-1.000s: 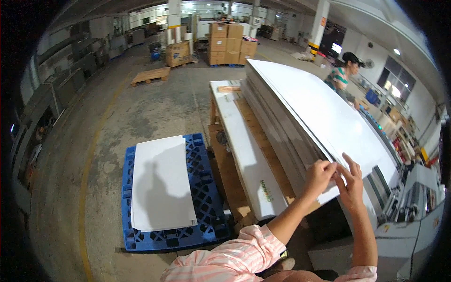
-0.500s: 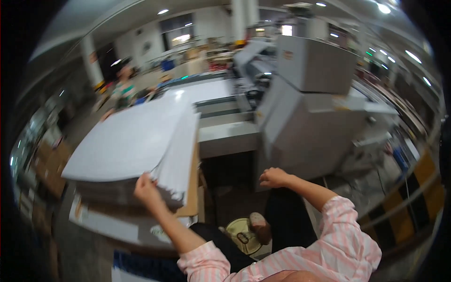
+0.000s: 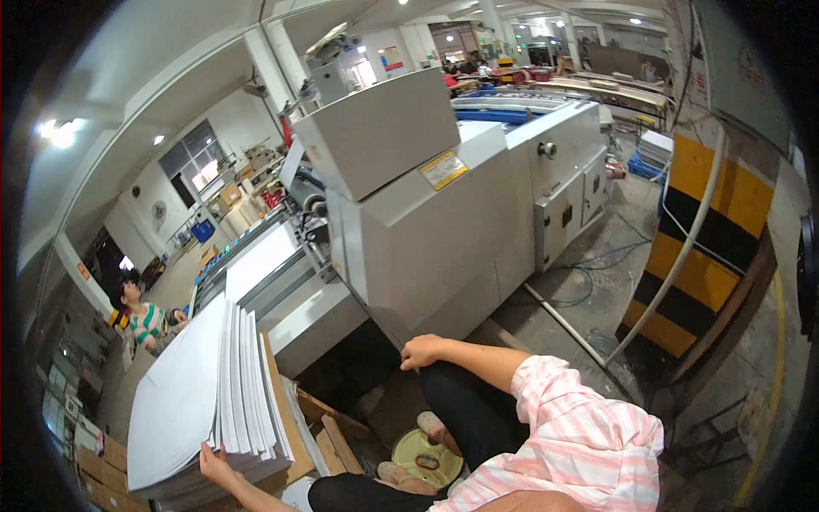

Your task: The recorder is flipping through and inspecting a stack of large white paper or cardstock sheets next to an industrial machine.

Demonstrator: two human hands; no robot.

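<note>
A tall stack of large white paper sheets (image 3: 182,388) stands at my left, its side edges fanned into several layers. My left hand (image 3: 215,465) is at the stack's near corner, thumb and fingers closed on the edge of the upper sheets. How many sheets are between the fingers cannot be made out. My right hand (image 3: 420,352) rests by my right knee with its fingers curled in, and nothing shows in it. A brown board (image 3: 286,418) stands upright along the stack's right side.
A big grey machine (image 3: 426,256) fills the middle, with its feed table (image 3: 311,328) reaching toward the stack. Beneath my feet is a round yellowish lid or stool top (image 3: 422,461). A co-worker (image 3: 149,322) is beyond the stack. A black-and-yellow striped ramp (image 3: 695,247) and a pipe (image 3: 563,320) lie right.
The view has swung to the right, so the stack now appears farther left and lower. My left hand stays at the sheets' corner; my right hand stays near the knee.
</note>
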